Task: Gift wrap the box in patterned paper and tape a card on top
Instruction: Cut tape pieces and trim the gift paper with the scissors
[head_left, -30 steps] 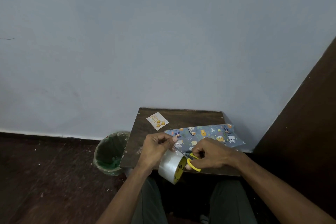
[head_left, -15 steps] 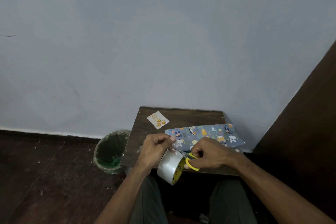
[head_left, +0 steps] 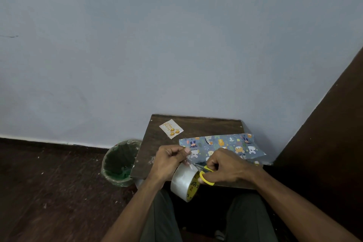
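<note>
Not much has shifted since a second ago, the scissors [head_left: 204, 173] just closed in on the pulled tape strip. Left hand [head_left: 169, 160] pinches the free end up, with the roll [head_left: 183, 180] hanging below at lower centre. Right hand [head_left: 225, 168] has fingers curled through the yellow handles, wrist bent inward. I'd guess the tape's light, floppy and sticky, so hold it by the very tip. Paper [head_left: 220, 146] lies on the table [head_left: 196, 124] behind the hands, card [head_left: 171, 128] beyond that.

Dark wood table [head_left: 196, 124] w/ card [head_left: 171, 128] & patterned paper [head_left: 220, 144].
</note>
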